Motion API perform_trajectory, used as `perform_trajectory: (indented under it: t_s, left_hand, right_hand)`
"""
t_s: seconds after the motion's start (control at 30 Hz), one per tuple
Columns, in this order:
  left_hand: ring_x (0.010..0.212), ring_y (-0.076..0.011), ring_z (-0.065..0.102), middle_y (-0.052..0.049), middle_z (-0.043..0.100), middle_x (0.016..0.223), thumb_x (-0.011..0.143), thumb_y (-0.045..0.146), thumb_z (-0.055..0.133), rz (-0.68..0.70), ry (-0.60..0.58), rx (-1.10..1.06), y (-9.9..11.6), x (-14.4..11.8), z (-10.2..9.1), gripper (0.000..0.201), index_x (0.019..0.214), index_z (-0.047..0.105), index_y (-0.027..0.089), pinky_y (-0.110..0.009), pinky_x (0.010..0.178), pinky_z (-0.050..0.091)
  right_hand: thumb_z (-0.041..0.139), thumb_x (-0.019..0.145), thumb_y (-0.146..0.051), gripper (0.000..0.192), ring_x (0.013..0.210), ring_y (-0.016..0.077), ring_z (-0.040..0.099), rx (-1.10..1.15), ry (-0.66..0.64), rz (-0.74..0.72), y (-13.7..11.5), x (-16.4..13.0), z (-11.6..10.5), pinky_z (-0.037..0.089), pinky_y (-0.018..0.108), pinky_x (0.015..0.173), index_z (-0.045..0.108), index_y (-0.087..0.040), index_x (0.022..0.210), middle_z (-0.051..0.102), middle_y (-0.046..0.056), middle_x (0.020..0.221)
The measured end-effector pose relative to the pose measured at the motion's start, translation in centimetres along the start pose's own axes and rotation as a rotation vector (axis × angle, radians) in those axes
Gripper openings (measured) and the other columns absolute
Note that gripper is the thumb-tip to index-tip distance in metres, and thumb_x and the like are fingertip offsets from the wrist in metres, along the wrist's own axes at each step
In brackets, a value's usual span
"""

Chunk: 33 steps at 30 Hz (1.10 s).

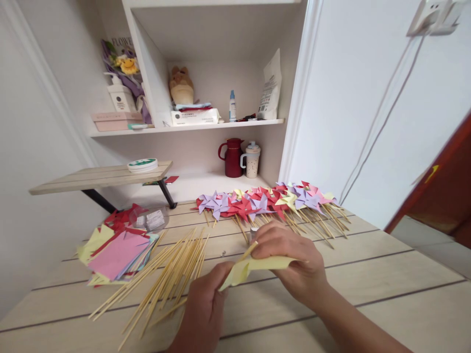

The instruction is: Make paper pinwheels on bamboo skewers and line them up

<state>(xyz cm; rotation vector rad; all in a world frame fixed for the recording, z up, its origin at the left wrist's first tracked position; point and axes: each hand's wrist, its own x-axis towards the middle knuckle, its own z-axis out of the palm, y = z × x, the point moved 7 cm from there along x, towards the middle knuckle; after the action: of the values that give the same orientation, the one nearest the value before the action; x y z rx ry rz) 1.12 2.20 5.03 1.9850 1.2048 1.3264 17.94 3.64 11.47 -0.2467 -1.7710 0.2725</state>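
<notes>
A folded pale yellow paper (pixel 268 263), shaped like a pinwheel piece, is held between both hands above the table. My left hand (pixel 206 299) pinches its left corner, thumb on top. My right hand (pixel 290 255) is closed on its other side, with fingers curled over it. A short length of wooden stick (pixel 249 251) shows at the paper between the hands; the rest of it is hidden. Left of my left hand lies a loose pile of thin wooden sticks (pixel 172 274). Just beyond my right hand are finished paper pinwheels (pixel 243 208) on sticks, in red, purple, yellow and pink.
Coloured paper sheets (pixel 119 255) are stacked at the left, beside a clear plastic container (pixel 152 219). A small raised shelf (pixel 99 176) on black legs stands behind them. A red jug (pixel 234 158) and a cup (pixel 252 161) stand at the back, under a wall shelf (pixel 191 128).
</notes>
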Motion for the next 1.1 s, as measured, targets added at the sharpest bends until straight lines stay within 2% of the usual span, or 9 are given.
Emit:
perform_trajectory:
  t_s: [0.23,0.43,0.57,0.67,0.83,0.9,1.0,1.1]
  left_hand:
    - [0.065,-0.0164,0.065,0.000,0.073,0.077,0.091,0.020,0.040,0.094,0.002,0.067,0.2,0.0,-0.1,0.039,0.111,0.074,0.023,-0.026,0.066,0.054]
    - [0.080,-0.0188,0.073,-0.003,0.079,0.093,0.089,0.016,0.044,0.242,0.098,0.236,-0.3,-0.4,-0.8,0.036,0.110,0.072,0.023,-0.026,0.070,0.057]
    - [0.068,-0.0177,0.072,-0.002,0.078,0.082,0.089,0.016,0.043,0.395,0.181,0.405,1.0,-0.6,-1.4,0.036,0.108,0.072,0.024,-0.024,0.060,0.056]
    - [0.061,-0.0166,0.070,-0.001,0.075,0.074,0.089,0.015,0.043,0.495,0.218,0.503,2.3,-0.6,-1.6,0.033,0.104,0.071,0.023,-0.024,0.056,0.054]
    - [0.049,-0.0130,0.061,0.002,0.063,0.058,0.092,0.012,0.042,0.570,0.224,0.574,3.3,-0.4,-1.5,0.028,0.099,0.068,0.019,-0.021,0.046,0.045]
    - [0.049,-0.0131,0.060,0.003,0.061,0.057,0.094,0.013,0.040,0.616,0.250,0.598,3.6,-0.6,-1.6,0.026,0.100,0.065,0.019,-0.022,0.048,0.046]
    - [0.051,-0.0129,0.060,0.003,0.063,0.061,0.096,0.014,0.043,0.673,0.301,0.657,4.0,-1.1,-2.0,0.021,0.105,0.062,0.019,-0.023,0.052,0.048]
    - [0.050,-0.0116,0.058,0.002,0.064,0.061,0.099,0.015,0.043,0.692,0.313,0.752,4.3,-1.3,-2.2,0.019,0.106,0.060,0.018,-0.022,0.049,0.044]
  right_hand:
    - [0.064,0.090,-0.011,0.018,0.079,0.0211,0.069,0.008,-0.004,0.009,0.1,-0.1,0.0,0.057,0.040,0.072,0.074,-0.023,0.100,0.074,0.005,0.081]
    - [0.064,0.090,-0.011,0.017,0.079,0.0214,0.069,0.019,0.004,0.004,0.1,-0.3,0.0,0.056,0.040,0.072,0.074,-0.022,0.099,0.073,0.006,0.081]
    - [0.061,0.093,-0.019,0.013,0.078,0.0232,0.069,-0.002,0.012,0.014,-0.1,-0.4,0.0,0.057,0.042,0.072,0.074,-0.022,0.097,0.073,0.007,0.081]
    - [0.065,0.091,-0.018,0.011,0.078,0.0235,0.070,0.030,0.055,0.033,-0.1,-0.5,0.0,0.058,0.042,0.071,0.072,-0.023,0.097,0.073,0.006,0.081]
    - [0.076,0.082,-0.011,0.041,0.079,0.0219,0.068,0.134,0.165,0.075,0.2,-0.7,-0.4,0.058,0.039,0.068,0.063,-0.028,0.117,0.071,0.003,0.083]
    - [0.074,0.084,-0.012,0.039,0.081,0.0224,0.068,0.117,0.124,0.063,0.1,-0.6,-0.2,0.058,0.040,0.070,0.064,-0.026,0.119,0.072,0.004,0.083]
    - [0.069,0.088,-0.012,0.025,0.084,0.0239,0.068,0.062,0.040,0.027,-0.3,-0.5,0.1,0.057,0.042,0.071,0.070,-0.022,0.111,0.073,0.007,0.085]
    - [0.064,0.090,-0.011,0.021,0.084,0.0247,0.068,0.031,0.027,-0.038,-1.1,-0.3,0.0,0.057,0.043,0.072,0.071,-0.020,0.108,0.073,0.009,0.083]
